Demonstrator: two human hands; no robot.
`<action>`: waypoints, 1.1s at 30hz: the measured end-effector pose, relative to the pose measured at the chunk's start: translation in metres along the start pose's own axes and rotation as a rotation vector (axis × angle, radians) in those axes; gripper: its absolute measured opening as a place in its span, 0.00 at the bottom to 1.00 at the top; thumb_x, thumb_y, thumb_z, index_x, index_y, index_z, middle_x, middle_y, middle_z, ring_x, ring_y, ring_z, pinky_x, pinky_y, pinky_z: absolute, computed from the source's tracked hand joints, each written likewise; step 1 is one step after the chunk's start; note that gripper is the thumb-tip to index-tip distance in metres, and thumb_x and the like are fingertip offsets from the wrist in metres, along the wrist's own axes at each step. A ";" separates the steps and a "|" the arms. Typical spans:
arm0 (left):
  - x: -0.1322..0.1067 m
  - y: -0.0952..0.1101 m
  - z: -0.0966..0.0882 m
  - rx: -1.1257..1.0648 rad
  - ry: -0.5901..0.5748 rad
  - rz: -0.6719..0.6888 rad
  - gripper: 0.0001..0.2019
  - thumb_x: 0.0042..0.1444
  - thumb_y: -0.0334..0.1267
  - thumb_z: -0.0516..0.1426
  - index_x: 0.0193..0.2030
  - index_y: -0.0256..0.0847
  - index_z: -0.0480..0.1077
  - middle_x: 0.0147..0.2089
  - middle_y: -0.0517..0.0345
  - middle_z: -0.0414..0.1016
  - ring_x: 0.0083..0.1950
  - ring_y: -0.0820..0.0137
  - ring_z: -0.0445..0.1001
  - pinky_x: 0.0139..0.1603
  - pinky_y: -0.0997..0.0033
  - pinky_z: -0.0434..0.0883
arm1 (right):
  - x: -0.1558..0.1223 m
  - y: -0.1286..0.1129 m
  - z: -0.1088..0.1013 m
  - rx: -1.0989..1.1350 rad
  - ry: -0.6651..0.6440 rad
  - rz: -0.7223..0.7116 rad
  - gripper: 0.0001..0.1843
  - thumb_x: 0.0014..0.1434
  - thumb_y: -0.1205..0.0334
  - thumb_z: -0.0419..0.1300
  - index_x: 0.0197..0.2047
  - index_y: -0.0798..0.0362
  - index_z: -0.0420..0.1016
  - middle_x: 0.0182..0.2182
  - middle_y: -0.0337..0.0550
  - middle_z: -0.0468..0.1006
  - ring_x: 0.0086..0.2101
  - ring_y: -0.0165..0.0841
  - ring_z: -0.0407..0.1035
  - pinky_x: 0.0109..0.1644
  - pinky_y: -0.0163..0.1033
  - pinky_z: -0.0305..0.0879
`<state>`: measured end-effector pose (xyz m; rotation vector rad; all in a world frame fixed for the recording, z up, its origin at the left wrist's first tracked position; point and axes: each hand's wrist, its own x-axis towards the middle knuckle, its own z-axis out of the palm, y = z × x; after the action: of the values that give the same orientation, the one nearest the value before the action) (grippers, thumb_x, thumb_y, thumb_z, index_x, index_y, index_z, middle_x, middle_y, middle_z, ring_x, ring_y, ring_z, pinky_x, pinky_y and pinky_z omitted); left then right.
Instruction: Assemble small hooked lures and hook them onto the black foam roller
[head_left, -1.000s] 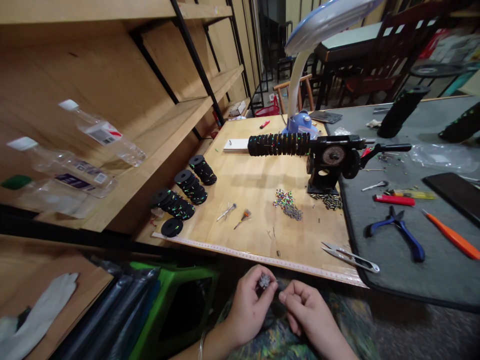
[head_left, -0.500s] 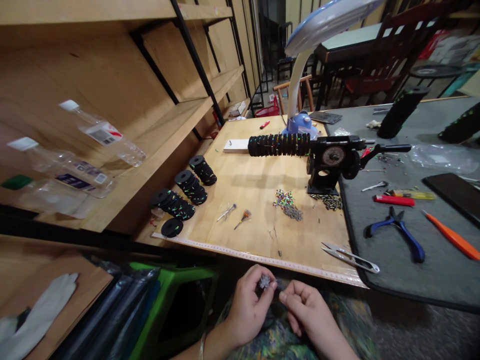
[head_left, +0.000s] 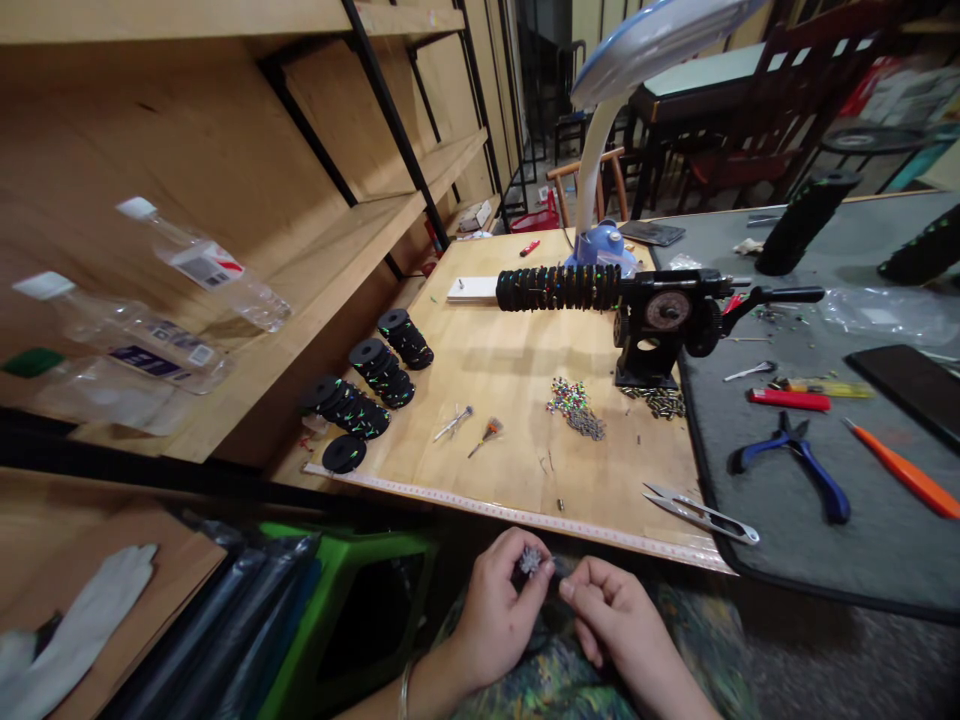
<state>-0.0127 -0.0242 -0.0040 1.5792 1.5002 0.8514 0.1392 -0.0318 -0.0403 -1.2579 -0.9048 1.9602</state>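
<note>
Both hands are at the near edge of the table (head_left: 495,370), over the person's lap, a narrow gap between them. The left hand (head_left: 496,608) is pinched on a small grey cluster (head_left: 530,561), held between thumb and fingers. The right hand (head_left: 611,605), just to its right, has thumb and forefinger pressed together; whether they grip anything is too small to tell. Beyond the hands, a small metal piece (head_left: 560,505) lies near the table's near edge. Farther in lie a pile of coloured beads (head_left: 568,396) and, touching its near side, a grey pile (head_left: 586,424). To the right are scissors (head_left: 701,513), and on the grey mat (head_left: 757,470), pliers (head_left: 793,465) with blue handles. At the far side stands a black winder (head_left: 649,330) with a crank. Black spools (head_left: 381,372) stand in a row along the table's left side.
</note>
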 end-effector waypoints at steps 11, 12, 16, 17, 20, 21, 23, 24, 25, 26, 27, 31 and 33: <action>0.001 -0.004 0.001 0.010 -0.029 -0.039 0.05 0.58 0.36 0.55 0.32 0.39 0.68 0.30 0.58 0.70 0.31 0.70 0.67 0.33 0.74 0.63 | -0.002 -0.001 0.000 0.008 -0.021 -0.012 0.25 0.50 0.38 0.62 0.24 0.51 0.62 0.08 0.27 0.62 0.10 0.21 0.47 0.17 0.29 0.41; 0.001 -0.004 0.001 0.015 -0.028 -0.038 0.05 0.59 0.36 0.55 0.32 0.39 0.68 0.30 0.58 0.70 0.31 0.70 0.68 0.33 0.74 0.63 | -0.002 -0.001 0.000 0.005 -0.018 -0.009 0.25 0.50 0.38 0.62 0.24 0.51 0.62 0.08 0.27 0.62 0.10 0.21 0.47 0.17 0.29 0.41; 0.000 -0.004 0.001 0.040 -0.018 -0.019 0.05 0.59 0.35 0.55 0.32 0.39 0.68 0.29 0.59 0.70 0.31 0.71 0.68 0.33 0.74 0.63 | -0.001 0.000 0.000 0.001 -0.006 0.000 0.24 0.50 0.39 0.62 0.24 0.51 0.62 0.07 0.27 0.62 0.10 0.21 0.47 0.17 0.29 0.40; 0.000 -0.004 0.000 0.046 -0.017 -0.009 0.05 0.59 0.35 0.55 0.32 0.39 0.68 0.29 0.59 0.70 0.31 0.71 0.68 0.33 0.74 0.63 | 0.000 0.000 0.000 0.002 -0.005 0.003 0.25 0.50 0.39 0.62 0.24 0.51 0.61 0.07 0.27 0.62 0.10 0.21 0.47 0.17 0.29 0.40; -0.001 -0.004 0.000 0.065 -0.011 0.031 0.05 0.58 0.34 0.55 0.32 0.39 0.68 0.29 0.59 0.69 0.31 0.71 0.68 0.33 0.75 0.63 | 0.001 0.001 -0.001 0.007 -0.002 0.007 0.25 0.49 0.38 0.63 0.23 0.51 0.61 0.07 0.27 0.62 0.10 0.21 0.47 0.16 0.29 0.40; -0.001 -0.004 0.000 0.072 -0.010 0.046 0.05 0.58 0.33 0.55 0.31 0.39 0.68 0.29 0.59 0.69 0.31 0.71 0.68 0.33 0.75 0.63 | 0.001 0.000 -0.001 0.007 0.000 0.007 0.25 0.49 0.38 0.63 0.23 0.51 0.61 0.07 0.27 0.62 0.10 0.20 0.47 0.16 0.29 0.40; -0.001 -0.004 0.000 0.085 -0.007 0.075 0.05 0.58 0.33 0.54 0.31 0.39 0.67 0.30 0.59 0.69 0.31 0.71 0.68 0.33 0.75 0.63 | 0.002 -0.001 -0.001 0.006 0.010 0.006 0.26 0.48 0.36 0.63 0.23 0.51 0.61 0.07 0.27 0.61 0.10 0.20 0.47 0.16 0.29 0.40; -0.001 -0.004 0.001 0.090 -0.008 0.088 0.04 0.58 0.33 0.54 0.32 0.39 0.67 0.30 0.58 0.69 0.31 0.71 0.68 0.33 0.75 0.63 | 0.003 -0.002 -0.001 0.008 0.017 0.006 0.27 0.47 0.36 0.63 0.23 0.50 0.61 0.07 0.26 0.61 0.10 0.20 0.47 0.16 0.29 0.40; -0.002 -0.003 0.001 0.095 -0.011 0.101 0.04 0.58 0.32 0.54 0.32 0.39 0.67 0.30 0.58 0.70 0.32 0.71 0.69 0.33 0.75 0.64 | 0.003 -0.003 -0.001 0.009 0.023 0.007 0.27 0.46 0.35 0.63 0.24 0.50 0.61 0.06 0.26 0.61 0.10 0.20 0.47 0.16 0.29 0.40; -0.002 -0.003 0.001 0.099 -0.015 0.114 0.04 0.58 0.32 0.54 0.32 0.39 0.67 0.30 0.58 0.70 0.32 0.71 0.69 0.33 0.75 0.64 | 0.003 -0.004 0.000 0.010 0.030 0.008 0.28 0.45 0.34 0.63 0.24 0.50 0.61 0.06 0.26 0.61 0.10 0.21 0.47 0.16 0.29 0.40; -0.002 -0.003 0.000 0.103 -0.024 0.128 0.04 0.58 0.32 0.53 0.32 0.38 0.68 0.31 0.57 0.70 0.32 0.71 0.69 0.34 0.75 0.64 | 0.004 -0.005 0.000 0.011 0.035 0.008 0.29 0.45 0.33 0.63 0.24 0.50 0.61 0.06 0.26 0.61 0.10 0.21 0.47 0.16 0.29 0.41; -0.002 -0.003 -0.001 0.120 -0.067 0.179 0.04 0.57 0.31 0.54 0.32 0.38 0.68 0.30 0.57 0.69 0.32 0.70 0.69 0.33 0.75 0.63 | 0.005 -0.005 0.000 0.016 0.029 -0.015 0.31 0.43 0.30 0.62 0.26 0.51 0.61 0.07 0.27 0.63 0.10 0.21 0.49 0.16 0.28 0.42; -0.002 -0.002 -0.001 0.123 -0.082 0.191 0.04 0.57 0.30 0.53 0.32 0.38 0.68 0.30 0.57 0.69 0.32 0.70 0.68 0.33 0.75 0.63 | 0.006 -0.004 0.000 0.022 0.025 -0.038 0.31 0.43 0.30 0.62 0.28 0.51 0.62 0.07 0.26 0.63 0.10 0.21 0.49 0.16 0.28 0.43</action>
<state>-0.0149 -0.0256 -0.0055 1.8491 1.3823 0.8012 0.1380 -0.0246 -0.0396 -1.2414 -0.8860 1.9164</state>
